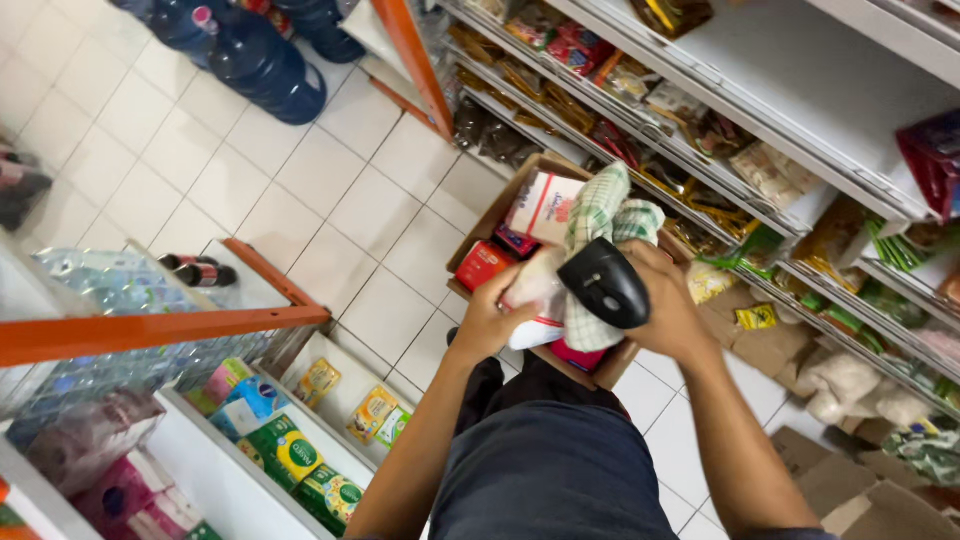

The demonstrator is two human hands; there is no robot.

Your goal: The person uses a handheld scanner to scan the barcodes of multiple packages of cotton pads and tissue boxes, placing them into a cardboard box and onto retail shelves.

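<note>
My left hand (490, 318) grips a white bagged packet (535, 292) over an open cardboard box (497, 210) on the floor. My right hand (668, 310) holds a black handheld scanner (604, 283) together with a green-and-white checked cloth (600, 215), right against the packet. Inside the box lie a white-and-red packet (545, 207) and a red packet (484, 264).
Shelves of packaged snacks (700, 120) run along the right. Lower left shelves hold green and yellow packets (290, 450) and bottled water (110, 290). Large blue water jugs (265, 65) stand on the white tiled floor. Flattened cardboard (850, 490) lies at the lower right.
</note>
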